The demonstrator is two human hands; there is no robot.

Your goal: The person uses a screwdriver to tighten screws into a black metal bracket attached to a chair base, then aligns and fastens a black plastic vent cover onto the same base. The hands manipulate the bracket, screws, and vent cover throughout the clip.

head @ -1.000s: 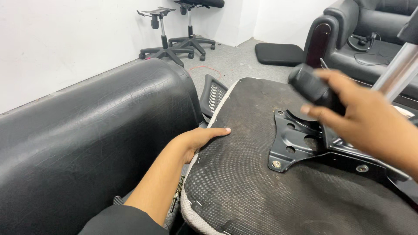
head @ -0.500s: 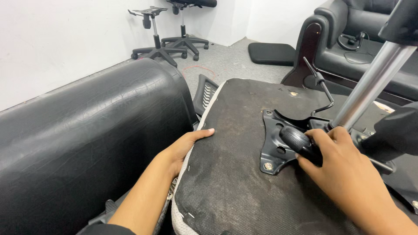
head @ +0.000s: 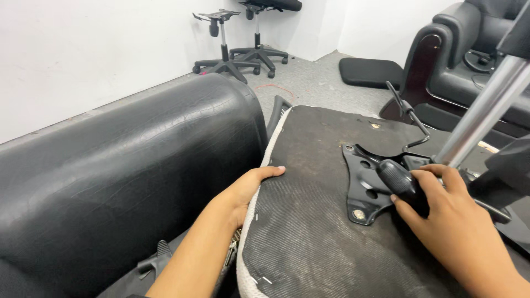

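An upturned office chair seat (head: 309, 221) lies in front of me, its dusty black underside facing up. A black metal mechanism plate (head: 361, 182) is fixed to it, with a chrome gas cylinder (head: 480, 118) rising to the upper right. My left hand (head: 251, 187) grips the seat's left edge, fingers over the rim. My right hand (head: 447, 221) is closed around a black tool handle (head: 397, 182) pressed against the plate near a screw (head: 359, 214). A thin black lever (head: 408, 116) sticks up behind the plate.
A black leather chair back (head: 121, 176) lies along the left. Two chair bases on castors (head: 232, 55) stand by the white wall. A loose black seat cushion (head: 367, 72) rests on the grey carpet, and black armchairs (head: 469, 55) fill the far right.
My right hand has come down from above the seat with the black handle and now rests at the mechanism plate. My left hand has stayed on the seat edge.
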